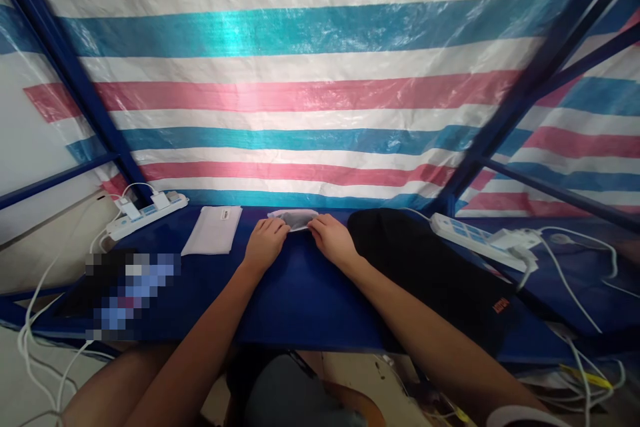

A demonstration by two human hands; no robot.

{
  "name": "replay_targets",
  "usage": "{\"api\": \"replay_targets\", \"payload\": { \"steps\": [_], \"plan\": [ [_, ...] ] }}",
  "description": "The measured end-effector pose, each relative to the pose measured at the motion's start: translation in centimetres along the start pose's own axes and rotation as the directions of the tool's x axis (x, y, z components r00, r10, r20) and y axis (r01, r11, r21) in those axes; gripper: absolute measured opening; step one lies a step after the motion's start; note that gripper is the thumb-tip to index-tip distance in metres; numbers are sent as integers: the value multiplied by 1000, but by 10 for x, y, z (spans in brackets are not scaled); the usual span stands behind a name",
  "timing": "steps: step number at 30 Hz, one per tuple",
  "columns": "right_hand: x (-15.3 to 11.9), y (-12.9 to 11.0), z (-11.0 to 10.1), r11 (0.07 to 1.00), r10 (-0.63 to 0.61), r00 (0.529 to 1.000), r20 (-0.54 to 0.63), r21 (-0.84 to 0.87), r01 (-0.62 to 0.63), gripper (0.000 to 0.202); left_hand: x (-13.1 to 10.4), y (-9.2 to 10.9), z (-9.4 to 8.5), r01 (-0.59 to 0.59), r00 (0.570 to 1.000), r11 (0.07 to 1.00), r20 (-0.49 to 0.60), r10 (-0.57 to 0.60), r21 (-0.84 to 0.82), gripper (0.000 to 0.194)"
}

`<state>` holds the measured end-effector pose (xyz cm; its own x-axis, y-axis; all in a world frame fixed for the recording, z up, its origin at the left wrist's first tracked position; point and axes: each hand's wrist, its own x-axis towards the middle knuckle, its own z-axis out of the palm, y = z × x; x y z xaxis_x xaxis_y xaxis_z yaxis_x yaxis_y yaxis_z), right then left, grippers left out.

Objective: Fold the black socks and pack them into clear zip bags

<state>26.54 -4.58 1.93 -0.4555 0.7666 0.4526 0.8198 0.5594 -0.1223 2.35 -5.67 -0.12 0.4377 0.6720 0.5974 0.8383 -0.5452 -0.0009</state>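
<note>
A small grey and white item [299, 219], perhaps a pouch or folded cloth, lies at the far edge of the blue table. My left hand [266, 240] has its fingers closed on the item's left end. At the right end, the fingers of my right hand [334, 237] pinch its edge. Left of my hands lies a flat white packet [213, 230] with a small label. A black cloth or bag [425, 267] with orange lettering is spread close to my right forearm.
White power strips with plugs stand at the left [147, 215] and right [483, 241], with loose white cables. A pixelated patch covers something at the table's left. Blue metal posts and a striped plastic sheet [300, 93] rise behind the table [300, 300].
</note>
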Motion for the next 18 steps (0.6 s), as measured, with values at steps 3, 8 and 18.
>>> {"api": "replay_targets", "payload": {
  "steps": [3,8,18],
  "plan": [
    [1,3,-1,999,-13,999,-50,32,14,27,0,2,-1,13,998,999,-60,-15,-36,26],
    [5,12,4,992,-67,996,-62,102,73,27,0,2,3,0,996,997,-88,-6,-74,28],
    [13,14,5,993,-78,997,-12,92,79,28,0,-1,6,53,998,997,-37,-55,-64,28]
  ]
}}
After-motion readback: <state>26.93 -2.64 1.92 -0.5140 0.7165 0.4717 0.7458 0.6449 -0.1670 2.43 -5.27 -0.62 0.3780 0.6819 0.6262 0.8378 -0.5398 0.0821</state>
